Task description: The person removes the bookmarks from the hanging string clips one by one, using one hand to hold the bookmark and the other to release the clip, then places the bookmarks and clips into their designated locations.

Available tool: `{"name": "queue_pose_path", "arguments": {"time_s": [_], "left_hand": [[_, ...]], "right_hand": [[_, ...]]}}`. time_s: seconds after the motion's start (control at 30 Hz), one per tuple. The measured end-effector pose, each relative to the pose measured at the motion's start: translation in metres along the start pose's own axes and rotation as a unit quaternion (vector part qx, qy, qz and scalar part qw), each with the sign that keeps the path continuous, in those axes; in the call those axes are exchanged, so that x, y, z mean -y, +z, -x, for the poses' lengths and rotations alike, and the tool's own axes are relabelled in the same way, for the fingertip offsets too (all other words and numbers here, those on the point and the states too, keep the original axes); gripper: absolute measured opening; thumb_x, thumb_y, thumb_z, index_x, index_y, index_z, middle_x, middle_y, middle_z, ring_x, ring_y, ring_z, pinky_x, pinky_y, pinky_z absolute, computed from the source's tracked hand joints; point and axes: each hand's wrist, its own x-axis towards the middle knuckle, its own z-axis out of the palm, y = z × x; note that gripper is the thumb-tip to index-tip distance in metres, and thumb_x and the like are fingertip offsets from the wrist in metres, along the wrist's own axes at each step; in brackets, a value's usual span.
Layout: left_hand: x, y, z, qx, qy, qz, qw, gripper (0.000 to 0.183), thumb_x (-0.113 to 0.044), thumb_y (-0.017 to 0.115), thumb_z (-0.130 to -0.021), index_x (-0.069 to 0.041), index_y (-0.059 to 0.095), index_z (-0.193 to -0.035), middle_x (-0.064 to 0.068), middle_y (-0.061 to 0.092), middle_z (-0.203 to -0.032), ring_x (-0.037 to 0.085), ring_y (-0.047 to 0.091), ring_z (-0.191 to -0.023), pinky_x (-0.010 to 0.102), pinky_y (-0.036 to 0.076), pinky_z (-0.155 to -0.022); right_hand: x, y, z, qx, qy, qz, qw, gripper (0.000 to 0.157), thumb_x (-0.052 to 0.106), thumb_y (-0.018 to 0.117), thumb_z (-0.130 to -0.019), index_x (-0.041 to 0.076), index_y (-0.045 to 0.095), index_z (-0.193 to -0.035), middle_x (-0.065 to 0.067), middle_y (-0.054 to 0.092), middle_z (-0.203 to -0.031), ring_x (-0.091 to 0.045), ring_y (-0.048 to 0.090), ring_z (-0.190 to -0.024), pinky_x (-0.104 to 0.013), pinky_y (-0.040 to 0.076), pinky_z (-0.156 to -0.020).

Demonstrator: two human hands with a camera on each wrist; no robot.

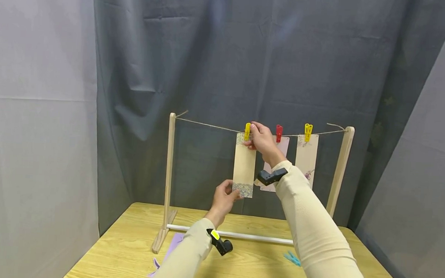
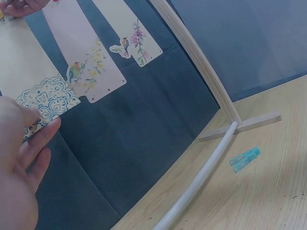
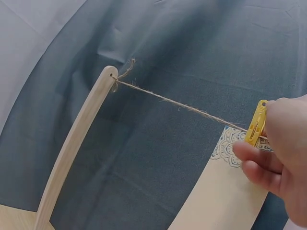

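Note:
A cream card (image 1: 244, 166) with blue lacy patterned ends hangs on a twine line (image 1: 208, 124). At its top edge, a yellow clothespin (image 3: 256, 123) sits over the twine. My right hand (image 1: 264, 142) pinches that clothespin, its lower fingers lying against the card's patterned top. Lower down, my left hand (image 1: 222, 200) holds the card's bottom edge between thumb and fingers. To the right, a red clothespin (image 1: 279, 133) carries a pink card (image 2: 86, 52) with a bird and yellow flowers, partly behind my right wrist. Another yellow clothespin (image 1: 308, 132) holds a cream flowered card (image 1: 305, 158).
Wooden posts (image 1: 169, 165) stand at both ends of the line, joined low down by a white rod (image 1: 256, 237). A blue clothespin (image 2: 244, 159) lies on the wooden table (image 1: 116, 241) at right. Purple pieces (image 1: 174, 243) lie by my left sleeve. A grey curtain hangs behind.

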Motion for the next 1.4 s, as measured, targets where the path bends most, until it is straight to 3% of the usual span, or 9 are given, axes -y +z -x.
{"name": "queue_pose_path", "arguments": {"time_s": [0.2,0.33,0.63,0.77,0.97,1.23,1.4], "left_hand": [[0.005,-0.005,0.000,-0.006,-0.009,-0.003,0.9999,0.022,0.006,0.064,-0.099,0.005,0.063,-0.121,0.024,0.068,-0.095,0.046,0.070,-0.094,0.041,0.059,-0.084],[0.007,-0.010,-0.002,-0.011,-0.011,-0.017,0.9997,0.024,0.006,0.063,-0.099,0.005,0.062,-0.123,0.019,0.068,-0.091,0.043,0.072,-0.092,0.050,0.057,-0.088],[0.011,-0.021,-0.004,-0.018,-0.016,-0.030,0.9993,0.028,0.007,0.062,-0.098,0.007,0.060,-0.126,0.022,0.069,-0.095,0.040,0.071,-0.090,0.044,0.058,-0.086],[0.011,-0.019,-0.005,-0.014,-0.017,-0.039,0.9990,0.027,0.008,0.062,-0.098,0.006,0.061,-0.125,0.018,0.068,-0.093,0.034,0.073,-0.087,0.040,0.059,-0.083],[0.009,-0.011,-0.007,-0.006,-0.011,-0.036,0.9993,0.024,0.009,0.063,-0.097,0.006,0.063,-0.121,0.020,0.068,-0.091,0.034,0.071,-0.086,0.043,0.059,-0.083],[0.005,-0.009,-0.007,0.002,-0.001,-0.018,0.9998,0.024,0.011,0.063,-0.097,0.009,0.062,-0.120,0.028,0.067,-0.096,0.048,0.068,-0.092,0.037,0.060,-0.079],[0.006,-0.013,-0.007,0.001,-0.005,-0.028,0.9996,0.026,0.010,0.062,-0.097,0.008,0.062,-0.123,0.022,0.067,-0.093,0.040,0.071,-0.089,0.037,0.060,-0.079]], "right_hand": [[0.000,-0.001,0.002,0.012,-0.001,0.011,1.000,0.050,0.039,0.049,-0.110,0.002,0.053,-0.144,-0.014,0.056,-0.105,-0.011,0.060,-0.063,-0.021,0.051,-0.061],[0.001,-0.003,0.001,0.015,0.005,0.030,0.999,0.051,0.041,0.052,-0.109,0.003,0.053,-0.143,-0.012,0.055,-0.109,-0.010,0.058,-0.062,-0.021,0.050,-0.061],[-0.002,-0.002,0.004,0.000,-0.013,0.063,0.998,0.046,0.038,0.054,-0.109,0.005,0.055,-0.140,-0.014,0.057,-0.112,-0.008,0.058,-0.060,-0.024,0.051,-0.061],[-0.003,-0.003,0.005,-0.011,-0.026,0.067,0.997,0.044,0.036,0.053,-0.109,0.000,0.055,-0.135,-0.014,0.057,-0.105,-0.008,0.059,-0.059,-0.023,0.049,-0.059],[-0.004,-0.009,0.007,-0.039,-0.056,0.109,0.992,0.042,0.034,0.050,-0.110,-0.003,0.055,-0.129,-0.015,0.064,-0.096,-0.007,0.061,-0.057,-0.022,0.050,-0.058],[-0.009,-0.005,0.008,-0.078,-0.065,0.084,0.991,0.036,0.030,0.049,-0.111,-0.001,0.052,-0.128,-0.017,0.072,-0.114,-0.008,0.060,-0.054,-0.021,0.046,-0.053],[-0.013,0.003,0.007,-0.104,-0.068,0.054,0.991,0.032,0.028,0.046,-0.112,-0.001,0.049,-0.127,-0.016,0.073,-0.119,-0.008,0.057,-0.051,-0.019,0.043,-0.049]]}}
